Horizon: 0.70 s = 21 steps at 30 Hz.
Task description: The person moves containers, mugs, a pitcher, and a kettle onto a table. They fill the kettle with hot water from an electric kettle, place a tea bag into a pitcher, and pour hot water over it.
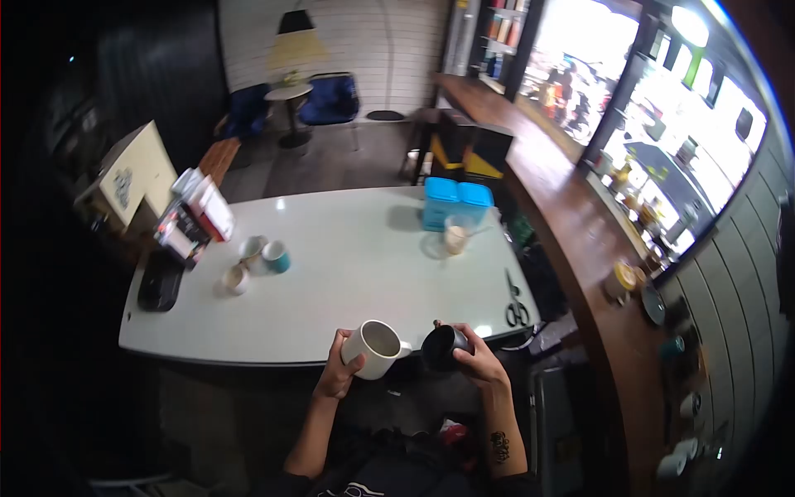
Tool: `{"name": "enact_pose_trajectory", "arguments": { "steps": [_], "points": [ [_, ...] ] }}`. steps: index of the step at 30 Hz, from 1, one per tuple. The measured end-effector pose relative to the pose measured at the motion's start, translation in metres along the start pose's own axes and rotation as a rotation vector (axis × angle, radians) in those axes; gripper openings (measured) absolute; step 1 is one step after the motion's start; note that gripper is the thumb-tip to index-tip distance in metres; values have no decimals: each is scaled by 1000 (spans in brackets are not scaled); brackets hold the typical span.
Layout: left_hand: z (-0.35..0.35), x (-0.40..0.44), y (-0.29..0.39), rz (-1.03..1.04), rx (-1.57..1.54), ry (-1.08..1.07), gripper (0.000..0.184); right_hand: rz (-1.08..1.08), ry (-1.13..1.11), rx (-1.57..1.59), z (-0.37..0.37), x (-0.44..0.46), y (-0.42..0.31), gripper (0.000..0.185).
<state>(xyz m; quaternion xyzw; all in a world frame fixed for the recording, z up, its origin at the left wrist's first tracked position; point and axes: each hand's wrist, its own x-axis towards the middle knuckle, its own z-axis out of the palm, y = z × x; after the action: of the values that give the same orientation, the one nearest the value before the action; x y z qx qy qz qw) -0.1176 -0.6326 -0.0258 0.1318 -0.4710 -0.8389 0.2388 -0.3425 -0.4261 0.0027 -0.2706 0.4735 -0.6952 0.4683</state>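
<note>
A white mug (373, 346) is in my left hand (338, 370), fingers wrapped round its side and its handle facing right. My right hand (482, 358) grips a black cup (442, 348), whose dark opening tilts toward me. Both vessels are held close together without clearly touching, at the near edge of the white table (348, 265). What either one contains is too dark or blurred to make out.
Several small cups, including a teal cup (277, 257), stand on the table's left. Blue-lidded containers (457, 203) and a glass jar (455, 238) sit back right. Black scissors (515, 302) lie near the right edge. A wooden counter (571, 224) runs along the right.
</note>
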Motion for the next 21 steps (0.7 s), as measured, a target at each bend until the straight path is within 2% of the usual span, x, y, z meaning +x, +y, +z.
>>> {"name": "enact_pose_trajectory", "arguments": {
  "steps": [2, 3, 5, 7, 8, 9, 10, 12, 13, 17, 21],
  "points": [
    [-42, -16, 30, 21, -12, 146, 74, 8, -102, -211, 37, 47, 15, 88],
    [-64, -25, 44, 38, -13, 216, 76, 32, -165, -207, 58, 71, 26, 88],
    [-111, -30, 65, 246, 82, 271, 83, 97, -174, -203, 100, 115, 51, 99],
    [-180, -42, 106, 346, 219, 388, 78, 68, -214, -258, 157, 175, 94, 103],
    [-208, -47, 118, 283, 362, 420, 73, 100, -178, -253, 177, 190, 103, 106],
    [-230, -51, 129, 212, 504, 445, 69, 112, -201, -243, 193, 205, 113, 106],
    [-244, -52, 138, 255, 530, 509, 60, 61, -172, -282, 206, 219, 125, 104],
    [-283, -48, 148, 276, 629, 561, 62, -91, -124, -427, 222, 246, 151, 97],
    [-301, -47, 151, 295, 712, 594, 63, -83, -121, -414, 225, 256, 162, 97],
    [-352, -34, 170, 364, 870, 676, 65, -157, -79, -510, 249, 270, 146, 88],
    [-385, -5, 192, 395, 906, 694, 65, -68, -34, -202, 242, 286, 113, 97]
  ]
}}
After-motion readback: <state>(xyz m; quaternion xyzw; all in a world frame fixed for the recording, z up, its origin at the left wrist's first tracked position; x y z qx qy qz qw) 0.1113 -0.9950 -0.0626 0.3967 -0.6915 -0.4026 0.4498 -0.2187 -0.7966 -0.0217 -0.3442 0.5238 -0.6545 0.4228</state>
